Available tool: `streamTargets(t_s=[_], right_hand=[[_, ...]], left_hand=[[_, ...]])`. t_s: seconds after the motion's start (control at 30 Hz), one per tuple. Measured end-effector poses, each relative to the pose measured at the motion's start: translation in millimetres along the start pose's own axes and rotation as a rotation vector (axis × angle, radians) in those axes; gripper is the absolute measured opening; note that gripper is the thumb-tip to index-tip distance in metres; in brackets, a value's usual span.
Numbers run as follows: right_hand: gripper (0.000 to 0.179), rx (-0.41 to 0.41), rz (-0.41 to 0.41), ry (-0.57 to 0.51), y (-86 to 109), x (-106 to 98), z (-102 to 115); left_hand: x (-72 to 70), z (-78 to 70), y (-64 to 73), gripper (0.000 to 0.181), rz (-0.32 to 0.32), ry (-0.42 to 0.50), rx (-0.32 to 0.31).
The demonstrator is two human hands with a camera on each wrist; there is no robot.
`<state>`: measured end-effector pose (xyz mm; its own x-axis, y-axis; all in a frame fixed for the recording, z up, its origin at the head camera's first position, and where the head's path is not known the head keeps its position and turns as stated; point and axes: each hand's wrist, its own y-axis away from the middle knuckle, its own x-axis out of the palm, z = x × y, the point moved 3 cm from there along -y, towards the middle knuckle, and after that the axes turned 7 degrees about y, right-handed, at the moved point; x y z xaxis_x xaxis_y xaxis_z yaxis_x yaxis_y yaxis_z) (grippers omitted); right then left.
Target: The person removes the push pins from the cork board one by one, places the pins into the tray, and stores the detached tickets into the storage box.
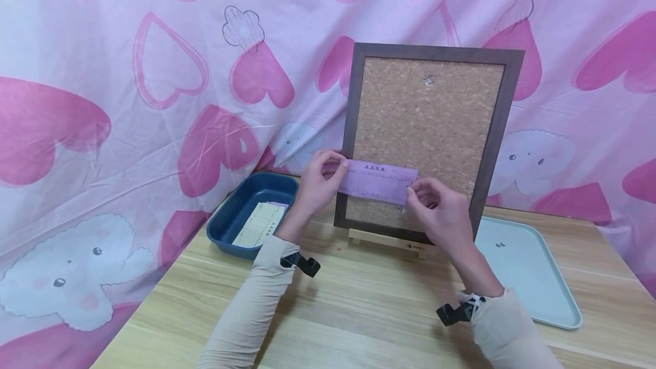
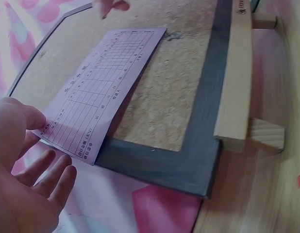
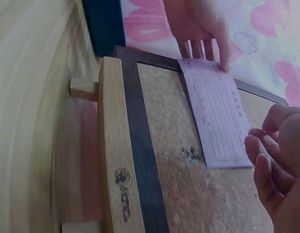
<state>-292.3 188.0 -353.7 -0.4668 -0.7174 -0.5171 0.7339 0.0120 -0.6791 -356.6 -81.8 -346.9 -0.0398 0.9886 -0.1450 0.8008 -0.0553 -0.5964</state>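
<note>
A purple printed form slip (image 1: 378, 182) lies across the lower cork surface of a dark-framed board (image 1: 433, 113). At its left end, my left hand (image 1: 322, 178) pinches the slip between thumb and fingers, the other fingers spread in the left wrist view. My right hand (image 1: 442, 209) is by the slip's right end, fingers loosely bent. In the left wrist view a small gap shows between those fingertips and the paper. Beside the slip in the right wrist view, a small silvery cluster (image 3: 191, 154) sits on the cork. A similar cluster (image 1: 429, 80) is near the board's top.
The board leans on a light wooden stand (image 1: 386, 239). Left of it stands a dark blue bin (image 1: 217, 232) with pale printed slips (image 1: 260, 224) inside. A light blue tray (image 1: 528, 278) lies to the right. Behind hangs a pink heart-patterned cloth (image 1: 169, 147).
</note>
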Motion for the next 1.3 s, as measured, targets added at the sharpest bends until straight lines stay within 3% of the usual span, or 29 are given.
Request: streamTargets(t_s=[0.5, 0.7, 0.97, 1.3], right_hand=[[0.004, -0.02, -0.069, 0.062, 15.1, -48, -26], [0.004, 0.047, -0.075, 0.06, 22.8, -68, -45], [0.006, 0.136, -0.106, 0.096, 32.0, -93, -70], [0.018, 0.242, -0.077, 0.157, 29.7, -105, -100]], left_hand=[[-31.7, -16.0, -2.7, 0.017, -0.046, -0.041, 0.0], [-43.2, -20.6, 1.6, 0.017, -0.034, -0.064, 0.025], [-57.7, -25.0, 8.4, 0.019, 0.028, -0.151, 0.057], [-84.5, -23.6, 7.3, 0.016, 0.026, -0.122, 0.037]])
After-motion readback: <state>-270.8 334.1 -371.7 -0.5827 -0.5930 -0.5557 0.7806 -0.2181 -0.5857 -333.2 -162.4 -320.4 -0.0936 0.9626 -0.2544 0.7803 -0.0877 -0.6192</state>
